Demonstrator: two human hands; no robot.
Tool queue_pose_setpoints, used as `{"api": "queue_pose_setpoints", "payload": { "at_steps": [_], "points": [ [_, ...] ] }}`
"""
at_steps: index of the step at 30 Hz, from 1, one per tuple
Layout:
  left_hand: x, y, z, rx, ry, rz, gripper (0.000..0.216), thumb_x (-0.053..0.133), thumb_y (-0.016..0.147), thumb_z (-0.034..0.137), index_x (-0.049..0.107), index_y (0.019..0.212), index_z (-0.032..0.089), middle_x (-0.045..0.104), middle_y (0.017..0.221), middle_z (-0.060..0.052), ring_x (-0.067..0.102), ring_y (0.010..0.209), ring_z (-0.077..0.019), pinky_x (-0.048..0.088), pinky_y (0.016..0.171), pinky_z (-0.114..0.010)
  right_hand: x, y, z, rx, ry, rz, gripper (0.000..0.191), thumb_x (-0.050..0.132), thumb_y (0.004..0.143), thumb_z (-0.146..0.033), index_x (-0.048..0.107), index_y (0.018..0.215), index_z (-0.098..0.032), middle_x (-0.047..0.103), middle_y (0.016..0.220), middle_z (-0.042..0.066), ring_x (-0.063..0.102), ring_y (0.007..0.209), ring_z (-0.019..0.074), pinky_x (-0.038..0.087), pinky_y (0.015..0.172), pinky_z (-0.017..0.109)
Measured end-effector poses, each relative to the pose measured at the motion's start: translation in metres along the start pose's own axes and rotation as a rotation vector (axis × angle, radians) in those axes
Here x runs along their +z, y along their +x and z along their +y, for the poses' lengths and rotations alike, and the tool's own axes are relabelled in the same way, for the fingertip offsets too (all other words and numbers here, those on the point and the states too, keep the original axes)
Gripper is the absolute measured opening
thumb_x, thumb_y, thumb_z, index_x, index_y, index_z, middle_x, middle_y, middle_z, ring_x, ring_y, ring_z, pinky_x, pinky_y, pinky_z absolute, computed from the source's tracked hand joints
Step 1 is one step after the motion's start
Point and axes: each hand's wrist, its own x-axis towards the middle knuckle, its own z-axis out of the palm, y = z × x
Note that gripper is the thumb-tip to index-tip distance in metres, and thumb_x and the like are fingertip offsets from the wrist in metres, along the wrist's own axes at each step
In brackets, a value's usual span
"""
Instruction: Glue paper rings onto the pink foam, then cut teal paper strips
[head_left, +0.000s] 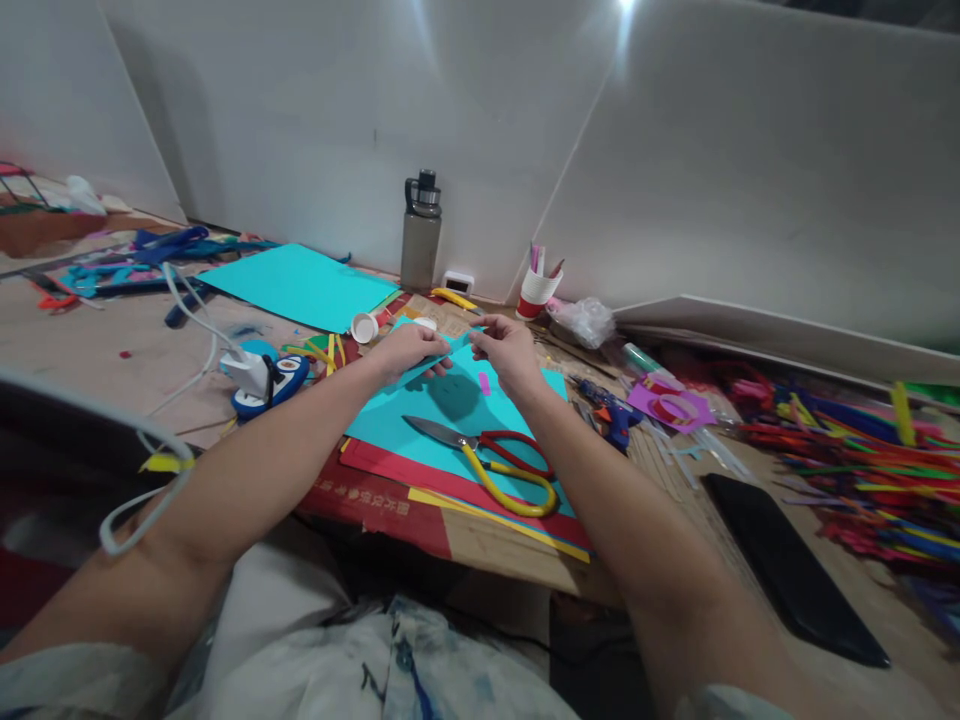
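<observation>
A narrow piece of turquoise paper [459, 343] stretches between my two hands, above the work surface. My left hand [414, 350] is closed on its left part, with the fingers bent under it. On the other end, my right hand [504, 345] pinches the paper between thumb and fingertips. Below them lie turquoise sheets [382, 415] on top of red paper [390, 470]. Scissors [480, 450] with one red and one yellow handle rest on the sheets, nearer to my body. A small pink paper piece [484, 384] lies just under my right hand.
A water bottle [421, 235] and a paper cup of pens [538, 290] stand by the back wall. Rightward are a blue glue gun [615, 415], a black case [795, 570] and colourful pipe cleaners [862, 450]. A blue power strip [274, 385] with a white cable sits left.
</observation>
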Motion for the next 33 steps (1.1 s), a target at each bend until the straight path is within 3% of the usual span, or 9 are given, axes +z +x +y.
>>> {"api": "queue_pose_setpoints", "payload": {
  "at_steps": [14,18,23,27,31,33],
  "points": [
    [-0.001,0.002,-0.003,-0.022,0.016,0.063,0.013,0.065,0.069,0.025,0.060,0.066,0.013,0.069,0.068,-0.009,0.061,0.053,-0.0133,0.040,0.041,-0.020,0.002,-0.002,-0.001,0.056,-0.017,0.000,0.023,0.063,0.065,-0.019,0.059,0.087,-0.016,0.052,0.055,-0.007,0.052,0.050,0.0087,0.048,0.051,0.024],
    [-0.004,0.001,-0.001,-0.044,0.059,0.137,0.013,0.065,0.067,0.025,0.060,0.062,0.013,0.069,0.066,-0.009,0.060,0.051,-0.0134,0.042,0.041,-0.022,-0.003,0.003,0.004,0.091,-0.068,0.032,0.024,0.061,0.068,-0.019,0.059,0.091,-0.016,0.052,0.056,-0.007,0.053,0.051,0.0083,0.048,0.050,0.022],
    [-0.010,0.004,-0.001,-0.076,0.034,0.243,0.011,0.065,0.064,0.023,0.060,0.062,0.013,0.068,0.065,-0.009,0.061,0.053,-0.0141,0.043,0.043,-0.022,-0.007,0.006,0.017,0.159,-0.237,0.015,0.020,0.061,0.068,-0.014,0.060,0.088,-0.015,0.053,0.052,-0.006,0.052,0.047,0.0096,0.042,0.043,0.020],
    [-0.011,0.006,-0.003,-0.063,-0.004,0.237,0.012,0.066,0.064,0.023,0.060,0.061,0.013,0.068,0.064,-0.008,0.061,0.053,-0.0140,0.042,0.042,-0.021,-0.006,0.005,0.021,0.177,-0.421,-0.047,0.026,0.068,0.066,-0.016,0.064,0.091,-0.014,0.056,0.053,-0.003,0.053,0.046,0.0125,0.044,0.047,0.025],
    [-0.012,0.007,-0.006,-0.059,-0.017,0.223,0.015,0.067,0.063,0.026,0.060,0.063,0.013,0.068,0.064,-0.009,0.058,0.049,-0.0131,0.042,0.041,-0.022,-0.014,-0.002,0.001,0.090,-0.594,-0.017,0.034,0.070,0.068,-0.022,0.065,0.101,-0.015,0.065,0.079,0.004,0.057,0.065,0.0147,0.045,0.064,0.029],
    [-0.012,0.007,-0.007,-0.056,-0.024,0.225,0.016,0.068,0.064,0.027,0.061,0.064,0.013,0.068,0.064,-0.009,0.058,0.049,-0.0130,0.042,0.042,-0.022,-0.022,-0.013,-0.017,0.053,-0.662,-0.042,0.031,0.068,0.071,-0.025,0.066,0.101,-0.016,0.065,0.082,0.005,0.057,0.069,0.0156,0.043,0.066,0.029]
  ]
}}
